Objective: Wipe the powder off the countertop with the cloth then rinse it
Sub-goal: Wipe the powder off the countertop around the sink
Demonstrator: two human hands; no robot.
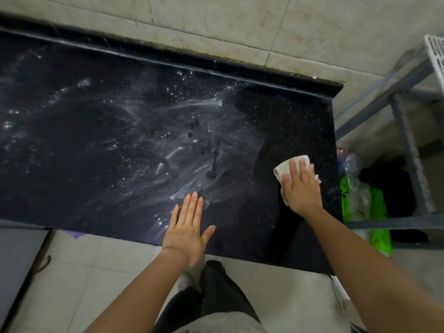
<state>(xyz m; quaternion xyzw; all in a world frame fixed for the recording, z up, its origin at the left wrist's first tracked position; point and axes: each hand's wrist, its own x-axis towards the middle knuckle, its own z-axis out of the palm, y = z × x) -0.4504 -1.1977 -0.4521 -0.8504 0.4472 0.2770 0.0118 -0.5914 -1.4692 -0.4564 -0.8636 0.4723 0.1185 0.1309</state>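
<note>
A black speckled countertop fills the middle of the view, smeared with white powder across its centre and left. A small white cloth lies near the counter's right edge. My right hand presses flat on the cloth with straight fingers. The strip of counter around the cloth looks dark and wiped. My left hand rests flat on the counter near its front edge, fingers straight, holding nothing.
A tiled wall runs behind the counter's raised back lip. To the right stands a grey metal rack with a green bag and dark items at its foot. A grey cabinet sits at lower left.
</note>
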